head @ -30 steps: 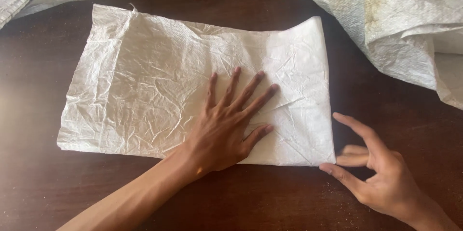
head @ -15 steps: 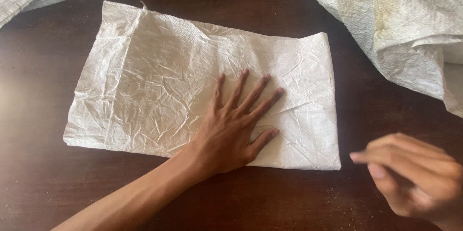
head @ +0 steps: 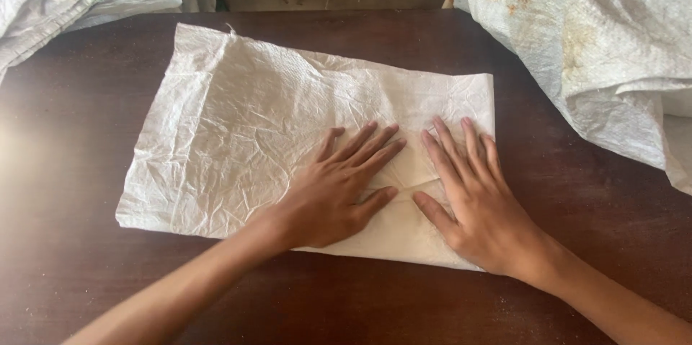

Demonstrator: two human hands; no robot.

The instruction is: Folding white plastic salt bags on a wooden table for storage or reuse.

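The folded white woven sack [head: 238, 121] lay on the dark tabletop [head: 72, 273], long axis from 9 to 3 o'clock. The left hand [head: 335, 190] and right hand [head: 476, 201] pressed flat, fingers spread, grasping nothing, on its 4 o'clock part.

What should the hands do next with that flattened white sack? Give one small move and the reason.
Probably sweep both palms outward to press the sack flat. The left hand and right hand lie flat, side by side, on the right half of the white woven sack, which is heavily creased, with a ridge between the thumbs. The dark wooden table gives firm backing.
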